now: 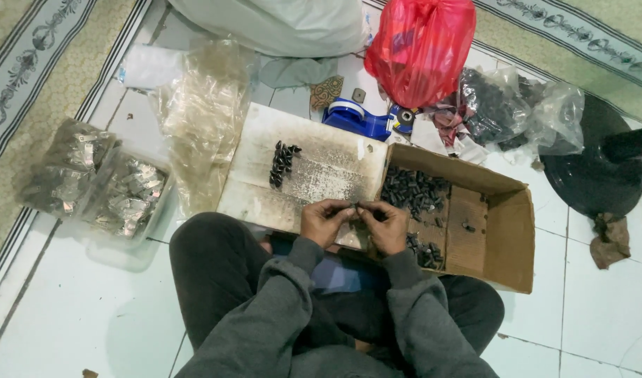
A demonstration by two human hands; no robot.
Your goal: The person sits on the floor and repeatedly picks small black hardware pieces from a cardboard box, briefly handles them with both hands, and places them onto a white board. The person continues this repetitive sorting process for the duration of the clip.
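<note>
A small dark part (354, 205) sits pinched between the fingertips of the left hand (324, 220) and right hand (385, 225), both closed on it above the worn white board (321, 168). This looks like the fitting-together step; a careful squeeze or twist seems due. A row of finished dark pieces (282, 164) lies on the board, with loose ones in the cardboard box (506, 231) just beside.

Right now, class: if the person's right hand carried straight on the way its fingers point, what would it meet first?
The right hand points leftward, so it would first meet the left hand; their fingertips already look together around a small dark piece.
</note>
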